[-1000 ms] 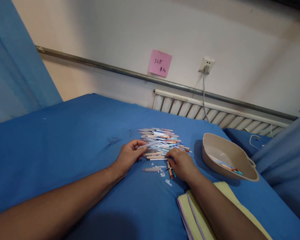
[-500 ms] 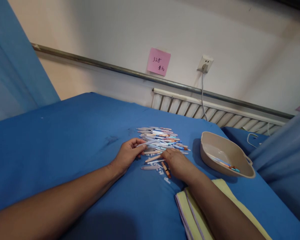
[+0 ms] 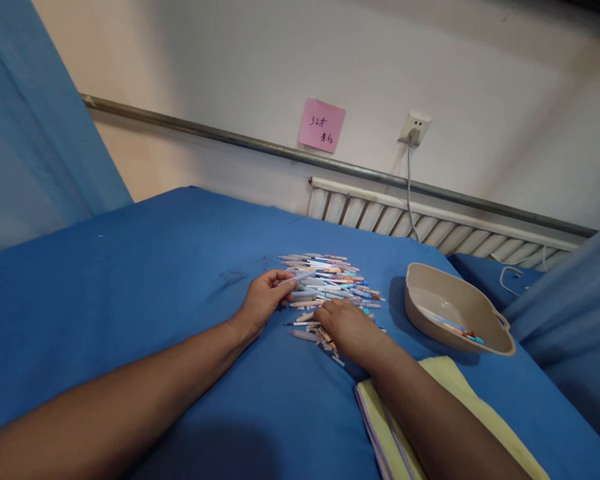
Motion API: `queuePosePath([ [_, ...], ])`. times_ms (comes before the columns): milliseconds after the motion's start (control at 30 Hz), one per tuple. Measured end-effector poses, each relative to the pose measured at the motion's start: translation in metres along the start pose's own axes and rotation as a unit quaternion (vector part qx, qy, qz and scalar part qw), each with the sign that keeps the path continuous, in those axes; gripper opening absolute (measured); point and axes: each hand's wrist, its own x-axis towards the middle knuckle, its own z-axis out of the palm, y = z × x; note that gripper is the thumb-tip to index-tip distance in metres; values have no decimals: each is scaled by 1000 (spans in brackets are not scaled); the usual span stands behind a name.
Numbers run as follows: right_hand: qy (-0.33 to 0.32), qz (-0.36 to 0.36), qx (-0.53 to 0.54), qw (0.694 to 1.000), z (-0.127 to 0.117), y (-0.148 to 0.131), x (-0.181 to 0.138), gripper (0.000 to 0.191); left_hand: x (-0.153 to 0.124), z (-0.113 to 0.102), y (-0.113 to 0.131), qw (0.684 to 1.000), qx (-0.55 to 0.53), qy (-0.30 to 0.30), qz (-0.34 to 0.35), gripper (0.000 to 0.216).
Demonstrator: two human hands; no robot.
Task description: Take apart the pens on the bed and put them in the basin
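My left hand (image 3: 267,299) is closed, with a pale whitish pen (image 3: 300,276) pinched between thumb and fingers at the left side of a pile of pens (image 3: 325,267). Over the near right part of the pile lies my right hand (image 3: 346,325), back upward and fingers curled down among the pens. Its fingertips touch the pile near an orange pen (image 3: 307,317); whether they grip anything is hidden. Small white pieces (image 3: 338,361) and a pale pen (image 3: 304,335) lie at the near edge of the pile on the blue sheet (image 3: 190,267).
A beige basin (image 3: 450,300) with a few pens inside stands to the right. A folded yellow towel (image 3: 445,380) lies under my right forearm. Behind are a radiator (image 3: 370,213), a metal rail (image 3: 220,137), a socket with a plug (image 3: 414,129) and a pink note (image 3: 323,125).
My right hand has shifted slightly left and over the orange pens at the near side. My left hand still holds the pale pen. The whole view has moved slightly.
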Motion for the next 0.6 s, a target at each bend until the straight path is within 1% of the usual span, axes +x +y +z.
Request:
queuePosePath([
  [133,17,1,-15,1000,-2,-2,2,22,1,-4,1,1000,8,25,6,31],
  [333,50,11,22,998,6,-2,6,24,-2,-15,8,999,8,37,9,34],
  [500,130,63,90,985,5,-2,4,20,-3,-22,11,999,4,42,13,34],
  [600,193,84,176,962,1,2,2,20,-3,-23,12,999,9,34,6,34],
])
